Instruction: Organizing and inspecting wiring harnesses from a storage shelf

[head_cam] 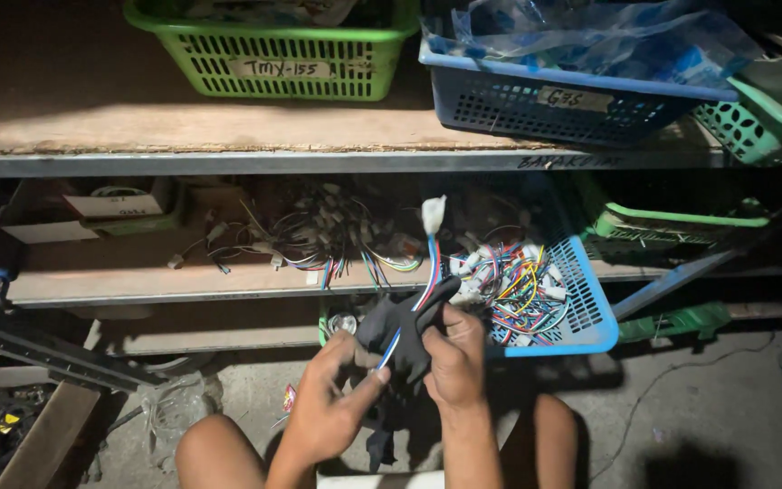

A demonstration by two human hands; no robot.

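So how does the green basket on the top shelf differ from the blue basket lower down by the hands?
The green basket sits level on the top shelf; the blue basket below tilts forward, off its shelf edge. The green basket bears a paper label on its front; the blue basket shows none. The blue basket holds loose coloured wires with white plugs; the green basket's contents are hard to tell. Both are slotted plastic.

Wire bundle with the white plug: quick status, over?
Left hand and right hand both grip the wire bundle, black cloth wrapped round it. White plug points up. Blue basket of wires close behind.
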